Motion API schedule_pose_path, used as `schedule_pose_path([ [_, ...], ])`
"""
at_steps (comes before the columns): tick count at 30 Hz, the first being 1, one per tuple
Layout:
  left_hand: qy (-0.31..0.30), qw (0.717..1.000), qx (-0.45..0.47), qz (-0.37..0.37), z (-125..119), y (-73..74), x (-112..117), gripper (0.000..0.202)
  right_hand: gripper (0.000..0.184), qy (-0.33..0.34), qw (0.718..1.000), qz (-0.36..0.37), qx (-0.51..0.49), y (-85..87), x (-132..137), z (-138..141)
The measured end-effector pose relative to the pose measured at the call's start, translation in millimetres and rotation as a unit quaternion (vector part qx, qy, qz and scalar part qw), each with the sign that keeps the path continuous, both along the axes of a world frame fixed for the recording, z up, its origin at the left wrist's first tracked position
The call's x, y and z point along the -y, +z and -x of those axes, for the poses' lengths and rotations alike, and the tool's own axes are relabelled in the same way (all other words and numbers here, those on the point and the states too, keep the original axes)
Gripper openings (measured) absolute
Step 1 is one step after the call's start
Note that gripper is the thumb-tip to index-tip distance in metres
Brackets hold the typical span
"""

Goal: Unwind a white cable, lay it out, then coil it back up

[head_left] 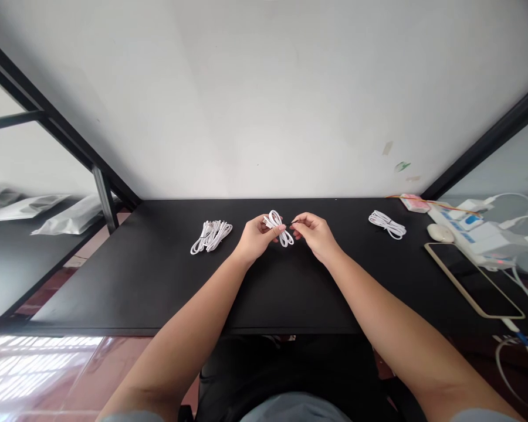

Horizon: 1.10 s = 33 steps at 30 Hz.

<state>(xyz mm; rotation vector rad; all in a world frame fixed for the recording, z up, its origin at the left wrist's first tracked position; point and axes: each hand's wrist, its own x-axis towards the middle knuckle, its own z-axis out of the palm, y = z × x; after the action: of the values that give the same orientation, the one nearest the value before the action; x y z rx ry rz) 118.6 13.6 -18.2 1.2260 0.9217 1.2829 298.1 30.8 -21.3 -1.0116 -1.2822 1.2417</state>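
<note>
Phone [475,280]: near right on the bench [167,293], well apart from both hands.
Left hand [255,238]: fingers pinching the white cable bundle [286,238] at its waist.
White cable bundle: between the hands, over the bench, long axis slanting far-left to near-right.
Right hand [319,235]: just right of that waist, fingers pinching a thin dark tie [293,222]; whether it wraps the coil, cannot tell. Nothing blocks the gap.
Sides: cable pile [210,235] left, single coil [388,224] right.
Far: wall [264,105].
</note>
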Motion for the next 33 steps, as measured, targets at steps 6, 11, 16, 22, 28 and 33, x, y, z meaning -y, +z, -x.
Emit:
schedule_pose_path([
  [6, -0.021, 1.0, 0.01, 0.006, -1.3, 3.5, 1.0, 0.044, 0.009, 0.039, 0.992, 0.088, -0.077, 7.1, 2.8, -0.5],
  [11, -0.03, 1.0, -0.006, 0.009, -0.8, 4.2, 2.1, 0.045, 0.009, 0.041, 0.993, 0.094, -0.061, 6.7, 1.9, -4.8],
  [16, -0.019, 1.0, -0.021, 0.007, -0.4, 2.4, 2.9, 0.046, 0.011, 0.047, 0.996, 0.069, -0.043, 1.4, 1.0, -7.7],
  [22, -0.005, 0.999, -0.036, 0.0, 1.1, 0.1, 2.3, 0.047, 0.017, 0.038, 0.994, 0.092, -0.051, 6.5, 3.1, -6.5],
  [28, -0.012, 0.999, -0.046, -0.018, 2.9, 0.5, 2.1, 0.048, 0.038, 0.035, 0.994, 0.099, 0.018, 7.8, 1.5, -7.5],
  [33, -0.023, 0.998, -0.054, -0.019, 4.3, -0.4, 2.2, 0.047, 0.037, 0.079, 0.992, 0.062, 0.076, 3.7, -1.0, -12.8],
])
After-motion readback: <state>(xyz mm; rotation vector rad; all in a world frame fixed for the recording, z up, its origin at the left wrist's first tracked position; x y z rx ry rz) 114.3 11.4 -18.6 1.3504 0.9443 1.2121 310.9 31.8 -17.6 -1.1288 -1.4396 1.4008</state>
